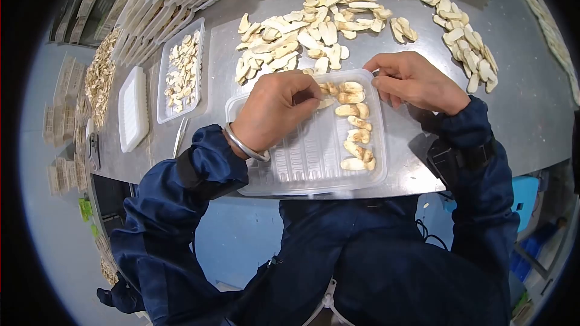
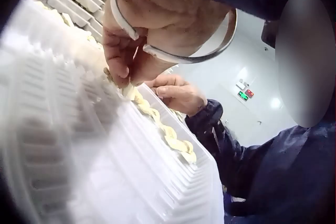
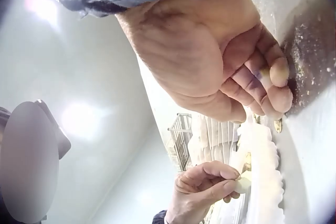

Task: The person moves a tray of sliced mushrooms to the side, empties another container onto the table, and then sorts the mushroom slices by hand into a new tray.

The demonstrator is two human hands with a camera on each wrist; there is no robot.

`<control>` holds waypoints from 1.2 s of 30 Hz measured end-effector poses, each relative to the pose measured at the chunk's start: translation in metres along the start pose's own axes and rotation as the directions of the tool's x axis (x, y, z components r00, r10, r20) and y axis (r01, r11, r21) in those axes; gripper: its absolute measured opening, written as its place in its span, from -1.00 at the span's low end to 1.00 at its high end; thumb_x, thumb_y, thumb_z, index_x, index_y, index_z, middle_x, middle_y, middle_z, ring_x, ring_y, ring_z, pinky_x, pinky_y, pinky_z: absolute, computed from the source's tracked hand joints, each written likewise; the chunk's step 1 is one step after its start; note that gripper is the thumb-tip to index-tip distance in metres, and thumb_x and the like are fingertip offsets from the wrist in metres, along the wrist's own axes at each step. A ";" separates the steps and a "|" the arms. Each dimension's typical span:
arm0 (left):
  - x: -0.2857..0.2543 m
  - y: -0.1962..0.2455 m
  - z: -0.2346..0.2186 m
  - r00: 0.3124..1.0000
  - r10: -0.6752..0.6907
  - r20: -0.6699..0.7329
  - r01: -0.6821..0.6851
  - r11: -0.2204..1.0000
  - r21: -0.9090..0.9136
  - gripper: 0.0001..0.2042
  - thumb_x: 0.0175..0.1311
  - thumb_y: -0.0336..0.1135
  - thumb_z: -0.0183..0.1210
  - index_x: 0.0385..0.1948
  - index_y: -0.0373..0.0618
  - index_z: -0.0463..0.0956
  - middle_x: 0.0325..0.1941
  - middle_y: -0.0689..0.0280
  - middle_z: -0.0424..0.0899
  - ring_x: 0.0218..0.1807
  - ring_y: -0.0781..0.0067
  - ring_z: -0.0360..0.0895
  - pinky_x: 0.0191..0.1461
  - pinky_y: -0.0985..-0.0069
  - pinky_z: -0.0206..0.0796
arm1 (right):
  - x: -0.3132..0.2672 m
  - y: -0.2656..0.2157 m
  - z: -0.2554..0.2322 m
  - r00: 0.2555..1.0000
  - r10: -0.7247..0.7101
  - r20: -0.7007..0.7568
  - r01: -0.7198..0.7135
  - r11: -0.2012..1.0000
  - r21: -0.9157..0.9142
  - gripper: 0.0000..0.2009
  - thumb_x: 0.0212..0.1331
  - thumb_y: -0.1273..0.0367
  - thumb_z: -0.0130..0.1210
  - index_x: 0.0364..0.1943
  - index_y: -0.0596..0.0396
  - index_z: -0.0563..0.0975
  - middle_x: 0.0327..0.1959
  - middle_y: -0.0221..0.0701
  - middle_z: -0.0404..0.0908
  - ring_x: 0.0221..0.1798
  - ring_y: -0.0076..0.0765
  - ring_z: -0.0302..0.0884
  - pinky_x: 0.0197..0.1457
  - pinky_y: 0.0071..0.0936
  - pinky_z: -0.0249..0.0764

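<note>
Mushroom slice (image 1: 327,103), pale, flat, matte: pinched in left hand (image 1: 275,108) grip, fingertips clamped on it, over the far end of the clear tray (image 1: 302,163). Tray is thin ribbed plastic, rectangular with rounded corners, sitting at the near edge of the worktop (image 1: 531,115), brushed grey metal.

Far left edge: white lidded tray (image 1: 133,108), then a clear tray of small chips (image 1: 182,72), same moulded plastic. Metal bangle (image 1: 244,143) on left wrist, smooth and round.

Row of slices (image 1: 356,127) runs down the right-hand side of the clear tray, overlapping, tan-edged with cream faces.

Right hand (image 1: 414,81) rests on the tray's far right corner, fingers curled together against rim and worktop; right wrist view shows a small pale bit at the fingertips, can't tell if it's gripped.

Loose pile of slices (image 1: 308,33) beyond the tray mid-worktop; another strip (image 1: 459,30) toward the far right corner. Dark blue fabric sleeves.
</note>
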State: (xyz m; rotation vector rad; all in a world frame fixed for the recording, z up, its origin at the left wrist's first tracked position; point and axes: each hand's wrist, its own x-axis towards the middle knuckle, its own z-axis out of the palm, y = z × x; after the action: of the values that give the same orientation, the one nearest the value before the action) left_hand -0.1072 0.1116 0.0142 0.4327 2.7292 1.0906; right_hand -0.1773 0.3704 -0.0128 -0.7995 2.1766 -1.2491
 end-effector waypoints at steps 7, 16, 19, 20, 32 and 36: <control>-0.001 -0.003 0.001 0.984 0.174 -0.038 -0.165 0.971 0.174 -0.87 0.14 -0.56 0.25 -0.27 -0.25 0.63 -0.31 0.26 0.60 -0.33 0.43 0.58 -0.24 0.55 0.41 | 0.000 0.001 0.000 1.000 -0.003 -0.005 0.003 1.000 0.016 -0.64 0.20 0.28 0.01 -0.13 0.37 0.56 -0.65 -0.35 0.57 -0.63 -0.46 0.51 -0.45 -0.50 0.39; 0.003 -0.005 0.004 0.953 0.296 -0.058 -0.258 0.899 0.353 -0.88 0.14 -0.46 0.24 -0.29 -0.18 0.63 -0.38 0.21 0.50 -0.30 0.19 0.53 -0.22 0.33 0.40 | -0.001 0.000 -0.001 1.000 -0.009 -0.001 0.009 1.000 -0.020 -0.64 0.20 0.27 0.01 -0.13 0.36 0.56 -0.66 -0.36 0.57 -0.63 -0.46 0.50 -0.44 -0.50 0.39; 0.002 -0.006 0.005 0.958 0.283 -0.053 -0.247 0.904 0.350 -0.88 0.14 -0.46 0.23 -0.29 -0.20 0.63 -0.38 0.21 0.49 -0.30 0.19 0.53 -0.21 0.33 0.39 | 0.000 0.002 -0.001 1.000 -0.004 0.011 0.004 1.000 -0.015 -0.65 0.22 0.28 0.01 -0.10 0.33 0.56 -0.66 -0.40 0.56 -0.63 -0.51 0.47 -0.45 -0.53 0.36; 0.002 -0.006 0.005 0.959 0.278 -0.053 -0.243 0.906 0.345 -0.88 0.14 -0.46 0.22 -0.29 -0.21 0.62 -0.38 0.21 0.49 -0.30 0.19 0.52 -0.21 0.33 0.39 | 0.000 0.001 -0.002 1.000 0.003 0.026 -0.003 1.000 -0.015 -0.66 0.23 0.30 0.00 -0.07 0.31 0.55 -0.64 -0.43 0.54 -0.62 -0.56 0.44 -0.47 -0.56 0.33; 0.001 -0.011 -0.012 0.935 0.342 -0.096 -0.287 0.885 0.367 -0.82 0.09 -0.50 0.22 -0.24 -0.19 0.62 -0.34 0.21 0.53 -0.25 0.14 0.55 -0.18 0.35 0.43 | -0.001 -0.002 0.000 1.000 -0.003 -0.027 0.002 0.999 -0.036 -0.66 0.19 0.28 0.02 -0.17 0.34 0.58 -0.69 -0.34 0.56 -0.63 -0.42 0.48 -0.43 -0.46 0.38; 0.029 -0.041 -0.068 0.920 0.209 -0.332 -0.084 0.931 0.355 -0.86 0.14 -0.52 0.19 -0.26 -0.24 0.64 -0.32 0.19 0.63 -0.40 0.38 0.59 -0.30 0.47 0.42 | -0.001 -0.002 0.001 1.000 -0.001 -0.030 0.001 1.000 -0.017 -0.67 0.19 0.30 0.02 -0.17 0.35 0.57 -0.68 -0.33 0.57 -0.63 -0.42 0.47 -0.43 -0.46 0.38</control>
State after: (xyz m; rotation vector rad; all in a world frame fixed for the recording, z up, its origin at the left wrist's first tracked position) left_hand -0.1604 0.0490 0.0332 0.5395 3.2828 0.7994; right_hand -0.1758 0.3693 -0.0110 -0.7936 2.2139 -1.2527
